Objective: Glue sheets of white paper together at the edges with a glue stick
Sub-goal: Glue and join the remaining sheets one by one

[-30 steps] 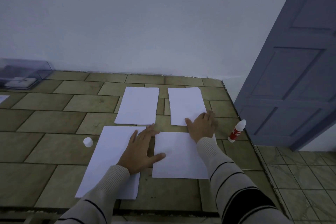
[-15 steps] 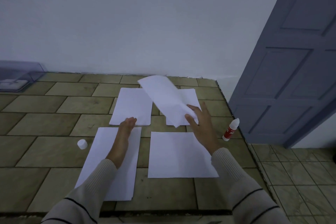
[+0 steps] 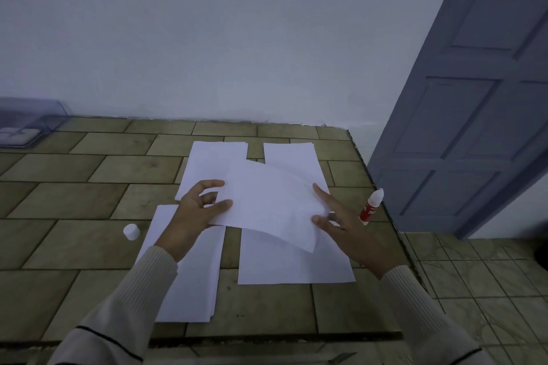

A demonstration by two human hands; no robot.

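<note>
above the tiled counter (image 3: 89, 240), left hand (image 3: 195, 210) and right hand (image 3: 347, 228) pinch one curved sheet (image 3: 267, 198) (at opposite edges).

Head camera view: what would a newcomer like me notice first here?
Most striking is the sheet of white paper, bowed in the air at the centre, pinched at its ends by the left hand and the right hand. Beneath it, more white sheets lie flat in four places on the tiled counter. A red-and-white glue stick stands near the counter's right edge; a small white cap sits apart on the left.
</note>
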